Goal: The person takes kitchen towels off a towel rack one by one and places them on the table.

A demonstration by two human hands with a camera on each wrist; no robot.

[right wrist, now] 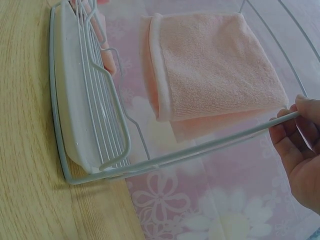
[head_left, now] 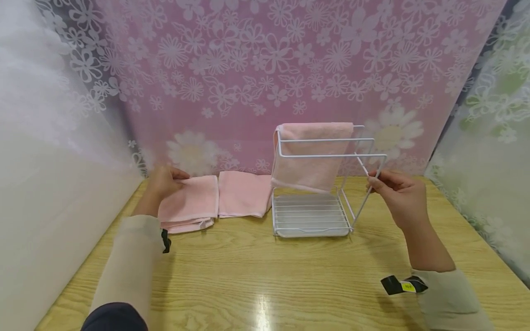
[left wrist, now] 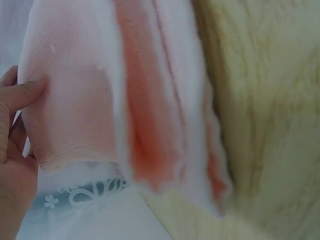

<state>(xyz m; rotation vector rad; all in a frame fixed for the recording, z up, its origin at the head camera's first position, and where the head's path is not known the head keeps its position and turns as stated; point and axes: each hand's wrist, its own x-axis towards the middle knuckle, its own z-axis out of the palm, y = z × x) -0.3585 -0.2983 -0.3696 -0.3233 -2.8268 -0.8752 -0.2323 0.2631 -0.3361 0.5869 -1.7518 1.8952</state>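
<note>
My left hand (head_left: 162, 184) pinches the upper edge of a folded pink towel (head_left: 194, 197) on top of a small stack at the left; in the left wrist view the thumb lies on the towel's (left wrist: 75, 100) face. My right hand (head_left: 399, 195) holds the slanted right upright of a white wire rack (head_left: 331, 156), thumb and fingers around the bar. Over the rack's rearmost rail hangs another pink towel (head_left: 312, 161), also seen in the right wrist view as a draped towel (right wrist: 215, 65). At the rack's base lies a white tray (head_left: 312, 233) under a wire grid.
Between the stack and the rack lies a further folded pink towel (head_left: 244, 193). The wooden table (head_left: 232, 276) ends at a pink flowered curtain (head_left: 248, 92) behind, with pale sheets at left and right.
</note>
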